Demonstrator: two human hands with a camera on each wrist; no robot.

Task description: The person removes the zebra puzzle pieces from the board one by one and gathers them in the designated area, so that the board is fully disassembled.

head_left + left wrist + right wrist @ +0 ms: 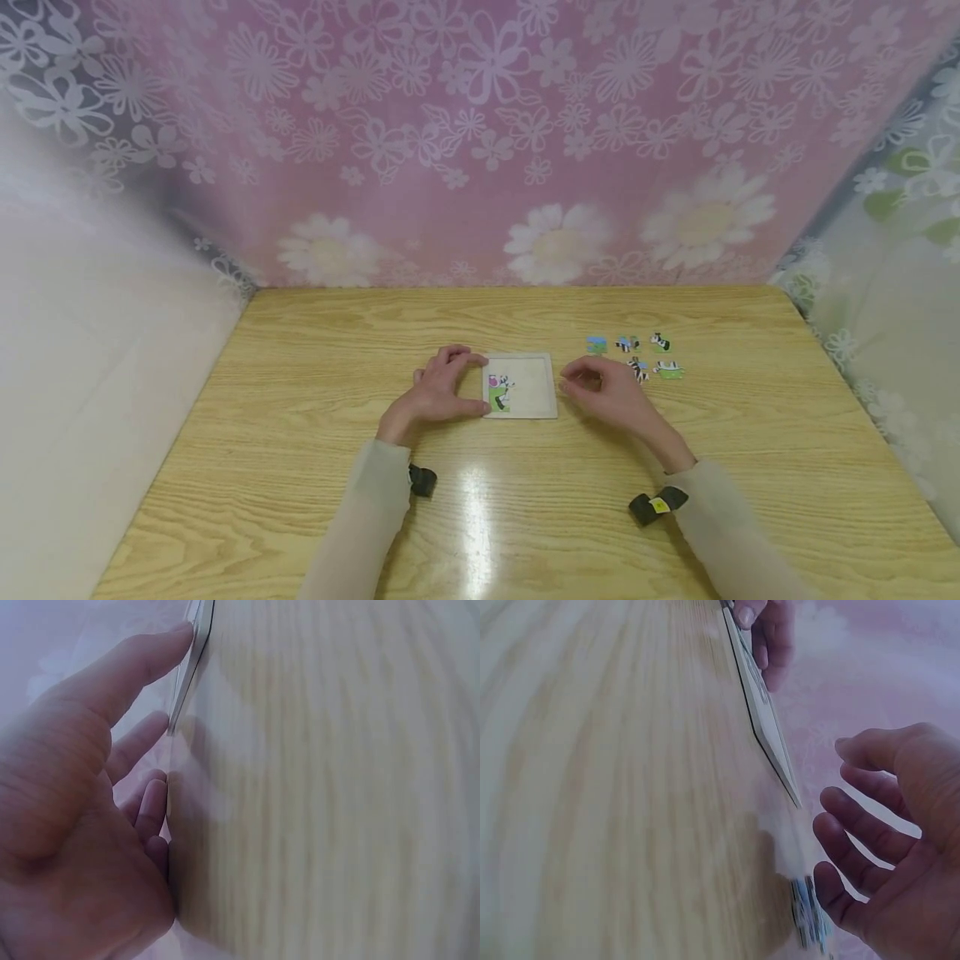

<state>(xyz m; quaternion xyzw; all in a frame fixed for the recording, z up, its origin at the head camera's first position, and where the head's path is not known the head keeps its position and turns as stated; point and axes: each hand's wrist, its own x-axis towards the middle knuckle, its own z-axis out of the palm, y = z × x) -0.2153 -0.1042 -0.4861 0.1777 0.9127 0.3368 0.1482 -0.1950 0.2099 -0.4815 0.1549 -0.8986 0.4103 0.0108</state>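
A shallow white puzzle tray (534, 415) lies flat on the table, with joined cow-picture pieces (501, 393) along its left side. My left hand (435, 392) holds the tray by its left end, thumb at the near corner and index finger at the far corner. In the left wrist view, the thumb (142, 671) meets the tray's edge. Just right of the tray hovers my right hand (611, 396), fingers loosely bent. Nothing shows between those fingers (862, 825) in the right wrist view.
Several loose puzzle pieces (669, 369) lie right of the tray, beyond my right hand. The wooden table (300, 358) meets a pink flowered cloth (450, 167) at its back edge. Pale cloth stands at both sides.
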